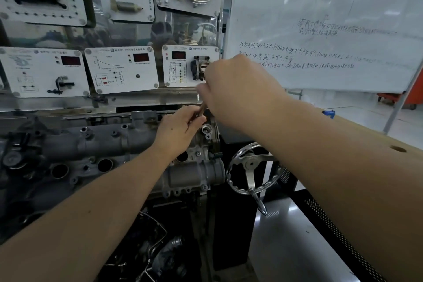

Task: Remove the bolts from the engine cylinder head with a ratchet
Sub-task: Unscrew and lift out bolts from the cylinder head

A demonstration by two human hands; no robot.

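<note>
Near the frame's center, the right hand grips the ratchet from above to turn it. The left hand pinches its lower end, steadying it on a bolt, hidden, at the cylinder head's far right end.

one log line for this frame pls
left hand: pinches tool shaft | right hand: grips its top | site: cylinder head far right corner

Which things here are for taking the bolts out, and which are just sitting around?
For the job:
- engine
- left hand, fingers curled round the thin metal tool
- right hand, gripping the tool's top
- thin metal tool

Just there:
- whiteboard
- wall panels
- metal handwheel
</note>
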